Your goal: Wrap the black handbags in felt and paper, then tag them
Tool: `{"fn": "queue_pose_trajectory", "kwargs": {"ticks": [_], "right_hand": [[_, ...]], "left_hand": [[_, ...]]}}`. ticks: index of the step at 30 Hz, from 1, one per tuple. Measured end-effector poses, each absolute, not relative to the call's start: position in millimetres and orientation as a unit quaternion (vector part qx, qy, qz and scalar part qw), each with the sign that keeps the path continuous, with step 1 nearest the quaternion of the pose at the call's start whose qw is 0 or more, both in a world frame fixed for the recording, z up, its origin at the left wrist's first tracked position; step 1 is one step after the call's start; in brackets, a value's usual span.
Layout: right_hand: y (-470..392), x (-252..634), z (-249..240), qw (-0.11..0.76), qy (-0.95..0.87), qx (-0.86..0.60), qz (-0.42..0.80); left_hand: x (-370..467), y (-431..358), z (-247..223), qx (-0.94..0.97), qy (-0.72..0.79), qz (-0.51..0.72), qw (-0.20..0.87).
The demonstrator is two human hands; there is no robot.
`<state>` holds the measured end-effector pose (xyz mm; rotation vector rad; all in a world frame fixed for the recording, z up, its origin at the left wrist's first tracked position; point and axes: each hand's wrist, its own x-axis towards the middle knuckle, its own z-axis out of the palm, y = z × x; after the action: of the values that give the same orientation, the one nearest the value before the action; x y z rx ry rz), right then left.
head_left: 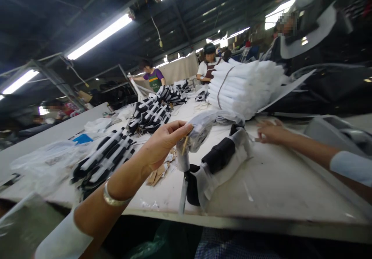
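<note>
My left hand (162,141) is closed, thumb against fingers, on the edge of a clear plastic bag (200,131) that bunches up and arches to the right. A thin yellowish strip shows just below the fingertips. Under the bag lies a folded black-and-white fabric piece (219,154), partly covered by see-through plastic and blurred. To its right, my right hand (271,132) hovers low at the table with fingers bent together. Blur hides what, if anything, is between those fingertips.
A tied stack of white padded rolls (244,84) stands behind the bag. Black-and-white fabric bundles (107,154) spread over the left of the white table (279,189), near brown card pieces (157,174) and loose plastic (49,162). A grey box-shaped object (334,135) is at right. Several people work beyond.
</note>
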<state>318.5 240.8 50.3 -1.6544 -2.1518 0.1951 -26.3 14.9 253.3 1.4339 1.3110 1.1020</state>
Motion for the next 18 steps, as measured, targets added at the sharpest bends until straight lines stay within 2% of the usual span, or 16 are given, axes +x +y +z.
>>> {"fn": "queue_pose_trajectory", "kwargs": {"ticks": [4, 10, 18], "right_hand": [[214, 315, 56, 0.194, -0.791, -0.534, 0.225], [176, 317, 53, 0.291, -0.702, -0.502, 0.413], [124, 333, 39, 0.347, -0.600, -0.479, 0.539]], "left_hand": [[-25, 15, 252, 0.576, 0.531, 0.436, 0.444], [-25, 14, 251, 0.576, 0.534, 0.422, 0.453], [-22, 10, 251, 0.571, 0.536, 0.413, 0.465]]}}
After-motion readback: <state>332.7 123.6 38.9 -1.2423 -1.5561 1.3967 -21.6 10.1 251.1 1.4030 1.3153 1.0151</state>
